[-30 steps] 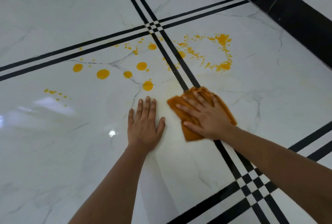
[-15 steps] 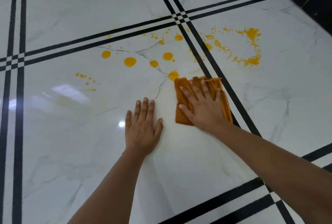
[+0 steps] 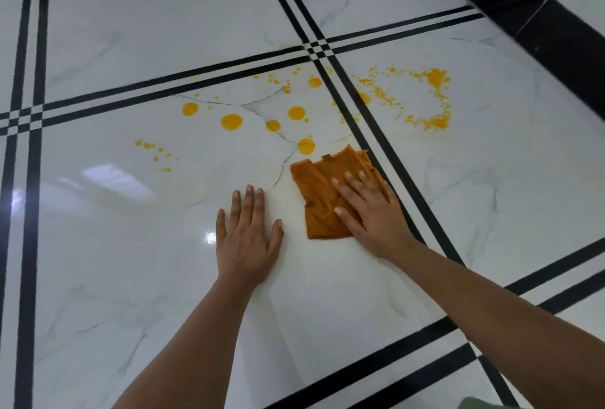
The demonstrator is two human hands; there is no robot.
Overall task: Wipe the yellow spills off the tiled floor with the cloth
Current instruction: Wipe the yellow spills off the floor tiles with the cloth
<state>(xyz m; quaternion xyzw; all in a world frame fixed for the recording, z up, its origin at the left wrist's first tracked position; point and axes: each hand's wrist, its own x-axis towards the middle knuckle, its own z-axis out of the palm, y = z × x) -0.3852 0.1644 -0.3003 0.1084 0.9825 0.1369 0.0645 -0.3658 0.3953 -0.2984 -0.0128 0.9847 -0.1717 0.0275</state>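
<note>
Both hands lie palm-down on the glossy white marble-look tiled floor (image 3: 137, 264). Left hand (image 3: 246, 238) rests flat with fingers stretched straight and close together, thumb out to the side, holding nothing. At about 3 o'clock from it, just beside, the right hand (image 3: 370, 212) is spread open and presses flat on the folded orange-brown cloth (image 3: 316, 192), covering the cloth's right part; its fingers point toward 11 o'clock and are not curled around the fabric. A double black stripe (image 3: 386, 146) in the tile pattern runs along the cloth's right edge, passing under the right wrist.

Just off the cloth's far edge, toward 12 o'clock, sits a round yellow drop (image 3: 306, 146), very near but whether it touches is unclear. Farther on lie more round yellow spills (image 3: 231, 122), strung out toward 10 o'clock, with a trail of small specks (image 3: 154, 151) well to the left. Across the stripe, at 1 o'clock, a ring of splattered yellow blotches (image 3: 432, 122) spreads over the next tile. Beyond, a wide black border (image 3: 563, 38) crosses the far right corner.
</note>
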